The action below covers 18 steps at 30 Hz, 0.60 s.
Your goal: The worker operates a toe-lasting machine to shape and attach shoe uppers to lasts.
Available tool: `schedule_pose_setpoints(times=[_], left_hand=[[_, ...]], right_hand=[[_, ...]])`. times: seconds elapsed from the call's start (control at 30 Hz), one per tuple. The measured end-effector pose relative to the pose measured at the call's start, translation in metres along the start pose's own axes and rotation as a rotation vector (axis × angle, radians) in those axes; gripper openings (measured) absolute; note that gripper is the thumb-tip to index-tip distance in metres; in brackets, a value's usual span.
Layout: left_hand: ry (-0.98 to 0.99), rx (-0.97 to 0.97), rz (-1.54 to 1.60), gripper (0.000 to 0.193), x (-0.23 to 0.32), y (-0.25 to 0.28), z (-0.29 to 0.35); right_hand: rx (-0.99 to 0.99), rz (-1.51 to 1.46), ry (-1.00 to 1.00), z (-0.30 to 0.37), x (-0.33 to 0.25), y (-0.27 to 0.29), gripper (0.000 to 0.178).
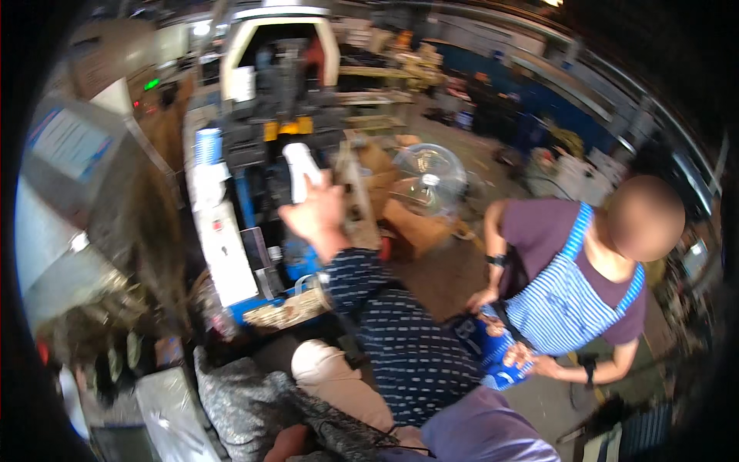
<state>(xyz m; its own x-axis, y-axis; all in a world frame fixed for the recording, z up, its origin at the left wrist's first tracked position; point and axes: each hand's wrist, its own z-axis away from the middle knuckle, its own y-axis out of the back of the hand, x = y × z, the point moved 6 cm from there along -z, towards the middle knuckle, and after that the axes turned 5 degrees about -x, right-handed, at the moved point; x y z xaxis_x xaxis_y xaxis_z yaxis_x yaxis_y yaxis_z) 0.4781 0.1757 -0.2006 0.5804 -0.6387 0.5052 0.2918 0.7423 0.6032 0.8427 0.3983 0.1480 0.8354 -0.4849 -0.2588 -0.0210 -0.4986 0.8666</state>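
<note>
My right hand [315, 217] reaches forward over the dark machine parts, its arm in a dark sleeve with white dashes. The hand is blurred, but the thumb stands out to the left and the fingers stretch ahead. A white, elongated object [301, 168] lies right at the fingertips; whether they touch it is too blurred to tell. At the lower edge a patch of skin [289, 443], seemingly my left hand, shows beside grey speckled cloth [239, 396]. Its fingers are not distinguishable.
A dark machine with a pale frame [332, 46] stands ahead. A white-topped bench [223, 250] runs along its left, with a blue cup stack [208, 146]. Right of it are a cardboard box [416, 229] and a round fan [429, 179]. A person in a striped apron [566, 289] holds a blue package.
</note>
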Motion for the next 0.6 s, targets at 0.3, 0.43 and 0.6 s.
schedule_pose_setpoints(times=[0.3, 0.43, 0.6], left_hand=[[-0.006, 0.157, 0.139, 0.038, 0.003, 0.015, 0.034], [-0.005, 0.109, 0.142, 0.036, 0.023, 0.03, 0.038], [-0.003, 0.115, 0.188, 0.04, 0.007, 0.024, 0.03]], right_hand=[[0.045, -0.084, 0.004, -0.004, 0.005, 0.002, 0.076], [-0.008, -0.077, -0.053, -0.003, 0.012, 0.007, 0.079], [-0.063, -0.059, -0.07, -0.003, 0.0, 0.004, 0.082]])
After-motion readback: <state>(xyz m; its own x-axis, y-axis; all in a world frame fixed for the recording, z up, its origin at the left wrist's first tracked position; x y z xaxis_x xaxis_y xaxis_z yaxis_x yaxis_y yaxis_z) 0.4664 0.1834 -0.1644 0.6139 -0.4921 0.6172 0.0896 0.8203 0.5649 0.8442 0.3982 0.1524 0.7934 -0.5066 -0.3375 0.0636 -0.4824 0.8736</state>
